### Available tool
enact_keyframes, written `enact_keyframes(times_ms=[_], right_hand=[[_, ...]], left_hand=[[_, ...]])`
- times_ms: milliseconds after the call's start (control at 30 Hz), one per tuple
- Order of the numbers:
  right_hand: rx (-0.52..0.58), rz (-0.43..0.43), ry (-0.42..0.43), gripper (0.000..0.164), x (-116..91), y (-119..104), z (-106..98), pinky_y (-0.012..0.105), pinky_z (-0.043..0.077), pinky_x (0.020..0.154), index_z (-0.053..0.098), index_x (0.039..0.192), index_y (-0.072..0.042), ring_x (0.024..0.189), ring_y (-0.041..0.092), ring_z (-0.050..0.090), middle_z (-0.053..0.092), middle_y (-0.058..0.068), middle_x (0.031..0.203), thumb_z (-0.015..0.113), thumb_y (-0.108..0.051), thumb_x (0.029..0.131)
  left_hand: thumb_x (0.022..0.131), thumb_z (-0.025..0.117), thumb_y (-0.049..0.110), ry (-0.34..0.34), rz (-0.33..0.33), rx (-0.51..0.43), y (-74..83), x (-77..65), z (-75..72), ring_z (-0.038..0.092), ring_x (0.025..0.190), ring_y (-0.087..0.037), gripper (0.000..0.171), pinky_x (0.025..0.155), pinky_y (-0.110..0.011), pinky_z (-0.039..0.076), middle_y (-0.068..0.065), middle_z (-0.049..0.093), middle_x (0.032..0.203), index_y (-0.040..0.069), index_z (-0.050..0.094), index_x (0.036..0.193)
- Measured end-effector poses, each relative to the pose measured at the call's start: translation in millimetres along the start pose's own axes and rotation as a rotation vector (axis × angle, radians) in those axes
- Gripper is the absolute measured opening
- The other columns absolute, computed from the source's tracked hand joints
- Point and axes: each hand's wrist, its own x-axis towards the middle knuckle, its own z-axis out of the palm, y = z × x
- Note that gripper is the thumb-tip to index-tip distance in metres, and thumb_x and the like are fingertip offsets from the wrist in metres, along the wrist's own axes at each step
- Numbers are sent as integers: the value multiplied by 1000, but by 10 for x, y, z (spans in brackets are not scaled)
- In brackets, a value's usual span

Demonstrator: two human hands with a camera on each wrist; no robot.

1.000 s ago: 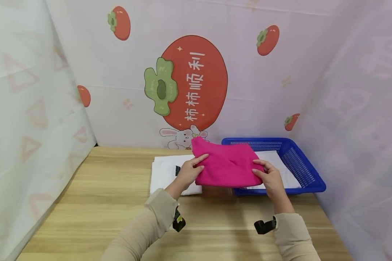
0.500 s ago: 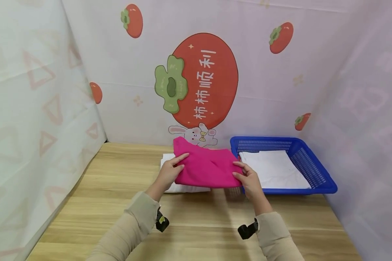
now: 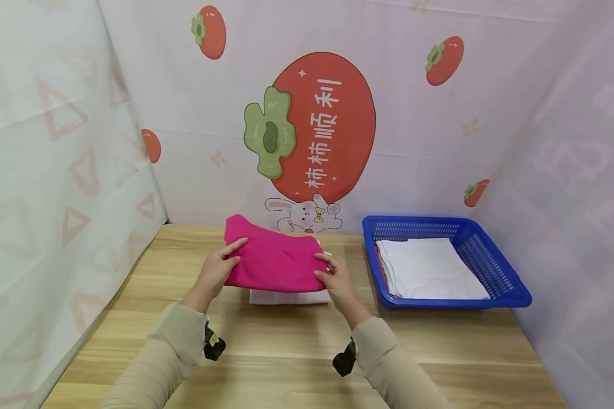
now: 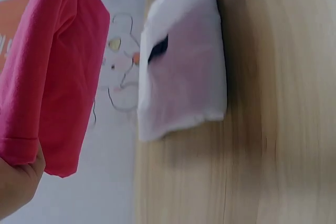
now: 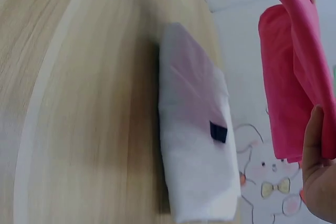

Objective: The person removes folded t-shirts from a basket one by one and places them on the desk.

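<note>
Between both hands hangs a folded bright pink cloth (image 3: 276,261), held up off the table. My left hand (image 3: 216,271) pinches its left edge, thumb in front. The right hand (image 3: 336,279) pinches the opposite edge in the same way. Below and behind the pink cloth lies a folded white cloth (image 3: 289,297), largely hidden in the head view. Both wrist views show this white cloth (image 4: 186,72) on the table, apart from the pink one, with a small dark tag (image 5: 218,131) on its top.
A blue plastic basket (image 3: 511,289) stands at the table's right rear. Inside it lies a folded white cloth (image 3: 432,270), with a bit of red at its left side. A printed curtain (image 3: 204,187) rises behind the wooden table (image 3: 276,363).
Both hands have carried the pink cloth leftward, from in front of the basket to above the white cloth on the table. The basket's contents are now uncovered.
</note>
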Motion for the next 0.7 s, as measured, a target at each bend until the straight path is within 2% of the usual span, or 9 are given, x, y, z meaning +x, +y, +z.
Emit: enact_keyframes(times_ms=[167,300,367,467,600,700], right_hand=[[-48,7,-68,38,109,29,276,28,48,67,53,113,2,87,20,54,48,20,119,53,13,77],[-86,26,-96,38,211,69,479,29,48,68,54,112,0,90,22,54,47,19,120,53,12,77],[-104,30,-109,38,254,95,574,27,47,68,54,113,-1,91,20,53,48,19,119,53,12,77],[-132,32,-139,39,303,151,710,27,47,64,54,113,0,81,17,53,48,19,118,53,13,76],[-158,53,-168,40,340,211,889,27,48,59,53,114,0,68,15,52,46,19,120,52,13,76],[-160,79,-181,41,356,263,1017,28,48,58,53,114,0,68,15,54,45,20,122,51,14,76]], left_hand=[[86,40,-1,26,-53,16,-46,55,-296,19,122,-28,44,92,-43,27,-16,19,139,11,43,128],[85,39,-1,15,-80,37,-93,140,-517,17,123,-28,45,92,-42,26,-17,16,139,10,40,129],[85,38,-1,2,-81,73,-126,189,-624,16,124,-29,46,92,-41,26,-18,14,140,11,38,130],[85,36,-1,-8,-83,141,-167,242,-772,16,123,-31,48,89,-40,30,-21,12,139,11,37,131],[83,36,-2,-1,-93,235,-215,296,-928,22,118,-34,50,79,-33,35,-24,16,137,11,36,131],[78,36,-4,21,-106,317,-247,341,-1002,27,111,-33,53,70,-29,36,-28,20,135,9,39,129]])
